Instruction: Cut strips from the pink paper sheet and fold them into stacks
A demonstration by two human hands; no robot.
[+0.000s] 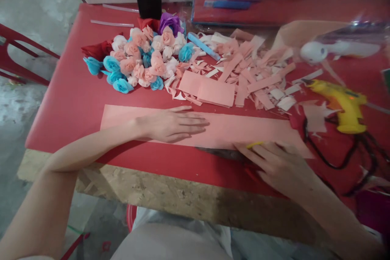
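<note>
A long pink paper sheet (243, 130) lies along the near edge of the red table (76, 93). My left hand (173, 124) rests flat on it, fingers stretched out. My right hand (274, 164) is at the sheet's near edge, fingers curled round scissors (240, 156) with a yellow and red handle; the dark blades point left under the paper's edge. The hand is blurred by motion.
A heap of pink, white, blue, red and purple paper roses (140, 61) sits at the back left. Pink paper scraps (240, 69) and folded pieces (207, 89) cover the middle. A yellow glue gun (344, 105) with a black cord lies right. A white tool (332, 50) is behind it.
</note>
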